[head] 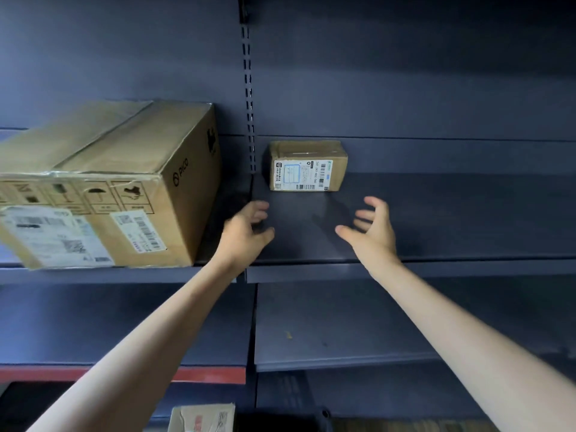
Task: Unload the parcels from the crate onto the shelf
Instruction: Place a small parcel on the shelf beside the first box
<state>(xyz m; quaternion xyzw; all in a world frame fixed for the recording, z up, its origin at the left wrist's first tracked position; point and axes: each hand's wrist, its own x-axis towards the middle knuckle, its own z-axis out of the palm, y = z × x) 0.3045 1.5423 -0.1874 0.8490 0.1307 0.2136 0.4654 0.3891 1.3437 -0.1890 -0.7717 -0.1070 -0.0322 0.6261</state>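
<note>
Head view of a dark blue-grey metal shelf unit (436,213) with a slotted upright post (248,98) dividing two bays. To the left of the left hand (246,232), a large brown corrugated cardboard box (124,182) fills the neighbouring bay, its near right corner just beside the wrist; its side panel reads "PICO", and its front carries printed handling symbols, a white barcode sticker (138,232) and a larger white shipping label (53,238) whose text is too blurred to read. Beyond both hands, against the back panel, stands a small brown taped cardboard parcel (307,165), resting on the shelf and untouched; its white label shows barcodes and a number too small to read with certainty. The parcel lies ahead of the gap between the two hands, well clear of the fingertips. The left hand hovers over the shelf with fingers loosely curled and spread, holding nothing. The right hand (372,232) is likewise empty, fingers and thumb splayed apart. Below the forearms, at the bottom edge, a pale cardboard parcel with red print (202,417) is partly visible.
</note>
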